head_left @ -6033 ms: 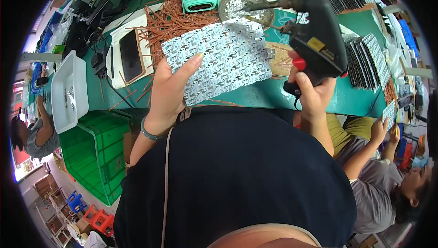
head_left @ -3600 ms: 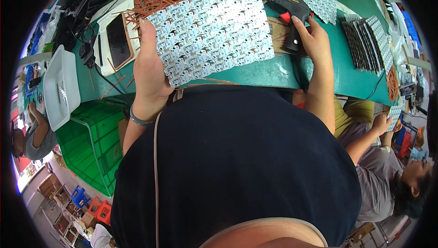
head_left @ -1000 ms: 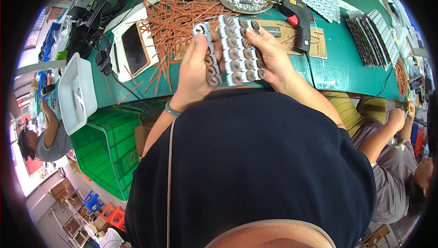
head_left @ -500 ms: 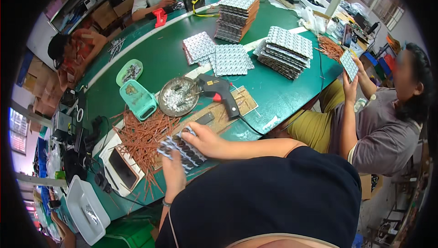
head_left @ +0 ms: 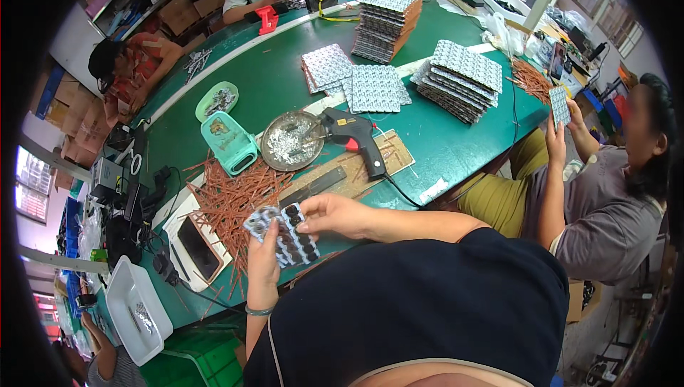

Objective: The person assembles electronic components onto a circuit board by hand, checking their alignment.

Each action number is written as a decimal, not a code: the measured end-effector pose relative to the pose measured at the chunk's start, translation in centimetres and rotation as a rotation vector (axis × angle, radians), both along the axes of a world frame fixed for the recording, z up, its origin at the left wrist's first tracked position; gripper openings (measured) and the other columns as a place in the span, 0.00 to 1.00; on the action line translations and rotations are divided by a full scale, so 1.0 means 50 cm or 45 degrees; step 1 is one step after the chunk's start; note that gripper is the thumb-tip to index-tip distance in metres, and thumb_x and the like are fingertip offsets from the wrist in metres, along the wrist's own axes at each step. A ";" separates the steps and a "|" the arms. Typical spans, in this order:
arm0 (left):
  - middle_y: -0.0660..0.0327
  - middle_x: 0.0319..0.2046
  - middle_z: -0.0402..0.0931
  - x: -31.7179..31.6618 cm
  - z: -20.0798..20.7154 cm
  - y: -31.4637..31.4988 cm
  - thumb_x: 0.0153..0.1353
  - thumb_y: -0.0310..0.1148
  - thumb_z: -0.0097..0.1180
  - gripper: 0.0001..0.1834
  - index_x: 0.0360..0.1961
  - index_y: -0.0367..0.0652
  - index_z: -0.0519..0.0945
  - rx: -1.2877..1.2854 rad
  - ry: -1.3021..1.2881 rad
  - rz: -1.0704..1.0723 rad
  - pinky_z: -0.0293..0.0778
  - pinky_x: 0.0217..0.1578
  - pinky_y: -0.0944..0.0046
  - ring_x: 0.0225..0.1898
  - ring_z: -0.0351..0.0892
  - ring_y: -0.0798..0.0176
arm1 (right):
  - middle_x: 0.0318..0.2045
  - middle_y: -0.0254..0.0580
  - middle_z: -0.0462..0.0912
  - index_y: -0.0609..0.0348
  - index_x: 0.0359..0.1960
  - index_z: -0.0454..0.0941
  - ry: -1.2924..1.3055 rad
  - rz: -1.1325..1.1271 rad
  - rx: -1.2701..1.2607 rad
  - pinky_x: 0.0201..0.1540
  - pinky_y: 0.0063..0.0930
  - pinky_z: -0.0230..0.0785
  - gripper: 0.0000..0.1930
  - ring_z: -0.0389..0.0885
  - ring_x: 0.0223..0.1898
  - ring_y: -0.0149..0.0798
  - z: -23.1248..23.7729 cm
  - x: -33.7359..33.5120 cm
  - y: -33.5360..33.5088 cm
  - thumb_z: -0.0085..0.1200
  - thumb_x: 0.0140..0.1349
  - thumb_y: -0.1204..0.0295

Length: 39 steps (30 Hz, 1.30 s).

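Note:
In front of my body I hold a grey-white circuit board panel [head_left: 261, 219] with rows of dark round parts. My left hand [head_left: 262, 264] grips its left side, thumb over the face. My right hand [head_left: 336, 214] pinches the top of the rightmost row, a strip [head_left: 299, 234] with black rounds. A gap shows between this strip and the rows on the left; whether they still join lower down I cannot tell. Beyond the hands, reddish-brown thin sticks [head_left: 231, 198] lie heaped, beside a wooden board [head_left: 385, 162] bearing a dark flat bar [head_left: 313, 186].
A black heat gun-shaped tool [head_left: 356, 137] lies by a round pan [head_left: 274, 148] of silvery bits. Stacked panels [head_left: 388, 13] stand farther back. A phone [head_left: 197, 248] lies left, above a white tub [head_left: 128, 280]. A co-worker [head_left: 598, 180] at right holds a panel.
The panel has turned in my hands, and a gap has opened beside its right row. My right fingers have shifted to that row's upper end. The view has swung slightly left.

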<state>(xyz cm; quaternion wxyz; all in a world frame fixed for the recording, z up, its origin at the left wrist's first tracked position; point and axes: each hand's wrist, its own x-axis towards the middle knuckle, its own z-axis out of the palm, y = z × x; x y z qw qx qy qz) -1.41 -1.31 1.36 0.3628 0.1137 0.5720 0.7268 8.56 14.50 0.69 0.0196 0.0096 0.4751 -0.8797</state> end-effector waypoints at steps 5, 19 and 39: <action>0.61 0.35 0.74 0.022 -0.001 0.006 0.53 0.27 0.55 0.18 0.45 0.36 0.68 -0.165 0.086 -0.452 0.72 0.35 0.68 0.33 0.76 0.67 | 0.30 0.33 0.73 0.62 0.39 0.70 0.041 -0.185 0.411 0.34 0.17 0.68 0.16 0.74 0.32 0.24 0.016 0.015 0.008 0.59 0.48 0.81; 0.51 0.39 0.66 0.054 0.038 0.024 0.42 0.41 0.63 0.29 0.43 0.37 0.69 -0.692 1.769 -0.780 0.61 0.45 0.55 0.44 0.67 0.48 | 0.33 0.40 0.76 0.53 0.37 0.72 0.355 -0.191 1.839 0.39 0.37 0.67 0.20 0.74 0.39 0.46 -0.011 0.071 0.055 0.63 0.40 0.66; 0.58 0.37 0.67 0.045 -0.040 -0.032 0.41 0.52 0.61 0.34 0.50 0.49 0.70 -0.741 1.890 -0.364 0.63 0.43 0.57 0.42 0.67 0.54 | 0.36 0.37 0.77 0.51 0.42 0.75 0.367 -0.182 1.740 0.34 0.27 0.71 0.23 0.78 0.36 0.40 -0.034 0.052 0.033 0.65 0.40 0.69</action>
